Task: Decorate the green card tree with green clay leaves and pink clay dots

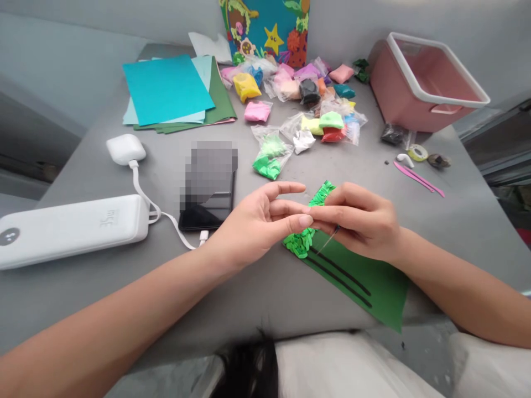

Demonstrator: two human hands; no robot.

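Note:
A dark green card [365, 282] with two black lines lies near the front of the grey table [103, 298]. Its far end is covered with small bright green clay pieces [301, 243]. My right hand [357, 221] hovers over that end with its fingers closed on a thin pointed tool [329, 239] that points down at the card. My left hand [259, 221] has its fingers stretched out, and their tips touch the right hand's fingertips just above the clay pieces.
Several bags of coloured clay [298, 94] lie at the back, with a bag of green clay [269, 157] closer. A pink bin [418, 83] stands back right, coloured paper sheets [170, 91] back left. A phone [207, 193], a white power bank [70, 226] and an earbud case [124, 149] lie left. Pink tools [418, 179] lie right.

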